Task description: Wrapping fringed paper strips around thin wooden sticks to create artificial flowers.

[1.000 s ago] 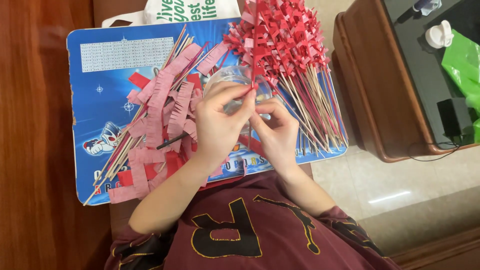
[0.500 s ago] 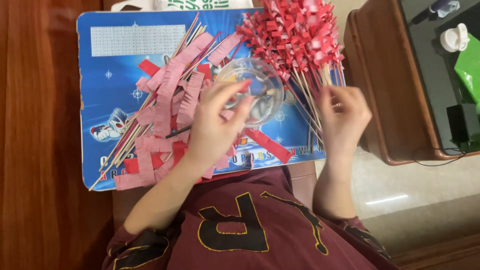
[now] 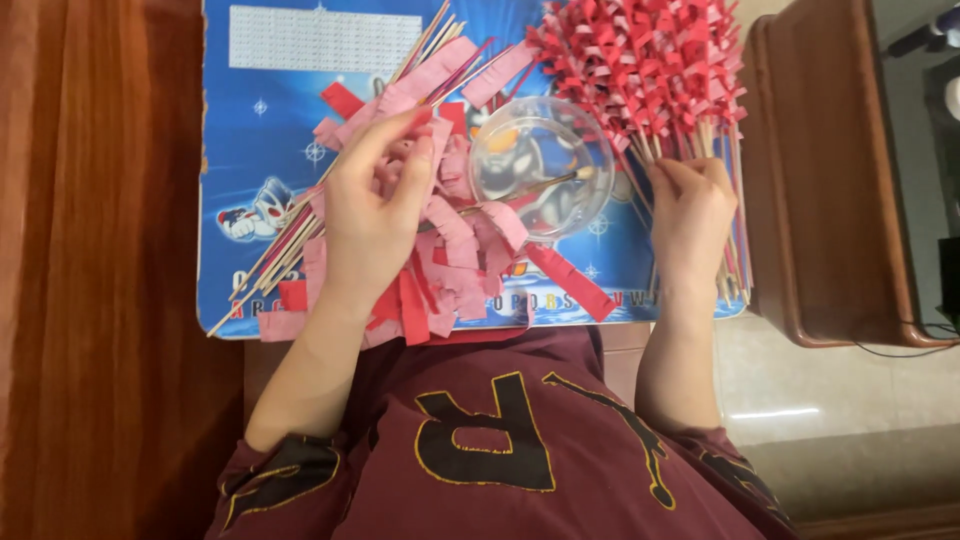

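Left hand (image 3: 372, 200) of ours lies over the heap of pink and red paper strips (image 3: 440, 260), fingers curled loosely and pinching at one strip near the top of the heap; how firm that pinch is we cannot tell. Our right hand (image 3: 692, 215) rests on the stems of the finished sticks (image 3: 650, 60), a bundle of thin wooden skewers topped with folded red paper that fans out toward the upper right; the fingers bend over the stems, half closed, and we cannot tell whether they grip any. Between our two hands stands a clear plastic bowl (image 3: 542, 180) with a small brush (image 3: 540, 188) laid across it. Bare wooden skewers (image 3: 275, 265) poke out from under the strip heap at the lower left. Everything sits on a blue printed mat (image 3: 260, 110) that covers the worktop (image 3: 100, 270).
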